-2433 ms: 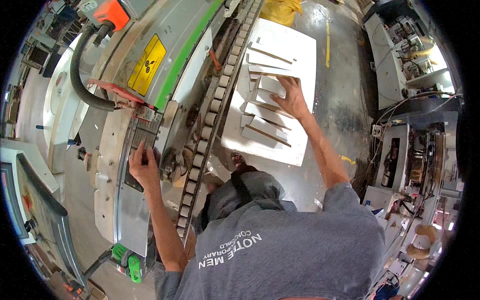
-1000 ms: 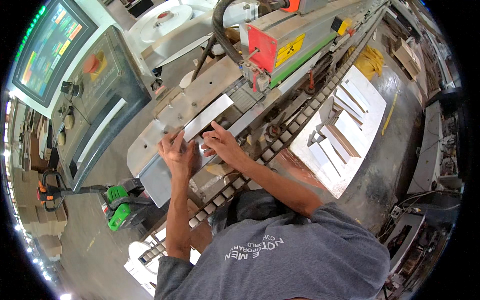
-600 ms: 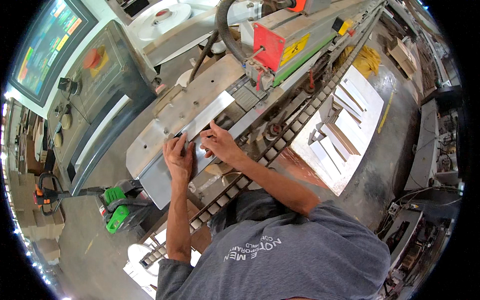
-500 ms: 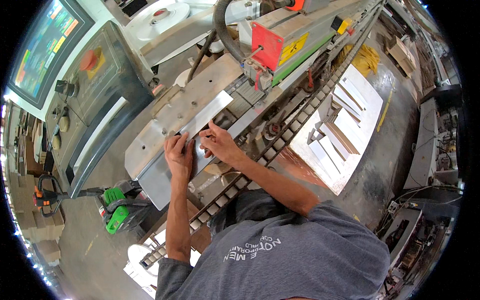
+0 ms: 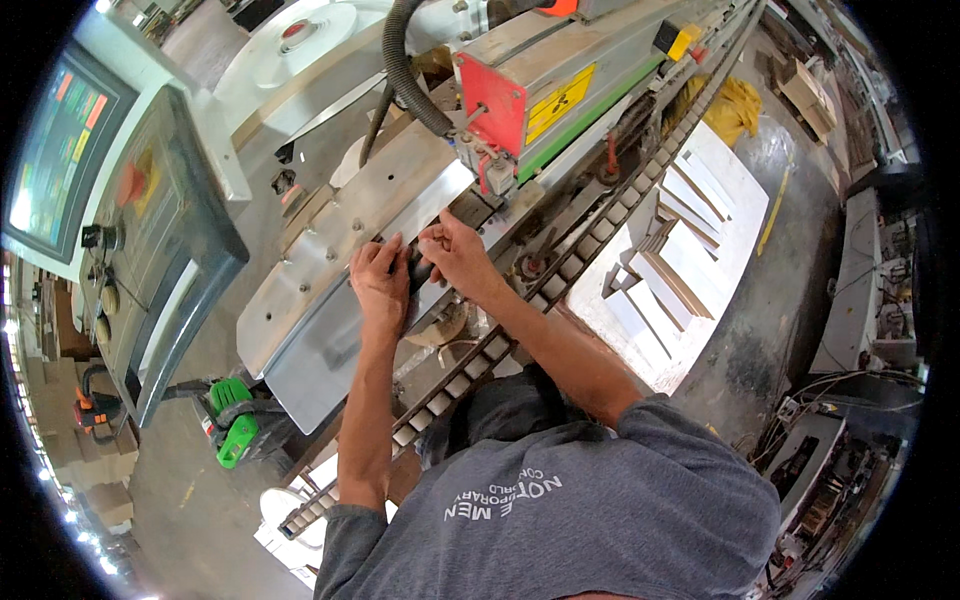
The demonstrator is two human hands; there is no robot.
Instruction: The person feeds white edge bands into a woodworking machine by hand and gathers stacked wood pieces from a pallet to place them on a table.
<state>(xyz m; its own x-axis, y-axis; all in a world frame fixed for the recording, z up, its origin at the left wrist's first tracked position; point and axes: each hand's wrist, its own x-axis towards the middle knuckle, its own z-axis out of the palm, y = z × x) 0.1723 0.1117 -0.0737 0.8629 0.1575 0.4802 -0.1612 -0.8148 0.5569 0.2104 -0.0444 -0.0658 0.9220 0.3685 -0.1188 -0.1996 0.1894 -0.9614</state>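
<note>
My left hand [image 5: 380, 285] is at the bent grey metal plate [image 5: 315, 360] on the machine's infeed side, its fingers curled and pressed together. Just right of it, my right hand [image 5: 455, 258] has thumb and fingers pinched close to the plate's far end. Something small and dark shows between the two hands, too hidden to name. Both hands lie near the shiny raised metal strip [image 5: 440, 190]. Ahead of them is the machine head with a red plate [image 5: 490, 100] and a yellow warning label [image 5: 560, 103].
A control panel with a red button [image 5: 131, 184] and a screen [image 5: 60, 150] stand at left. The chain conveyor [image 5: 600, 232] runs diagonally beside my right forearm. Beyond it, cut white strips [image 5: 672, 270] lie on a white board [image 5: 735, 225]. A green-and-black tool [image 5: 236, 425] is low at left.
Both hands have shifted slightly to the right in the view and come closer together, and the fingers of my right hand have closed more. The machine and panel have shifted left in the view.
</note>
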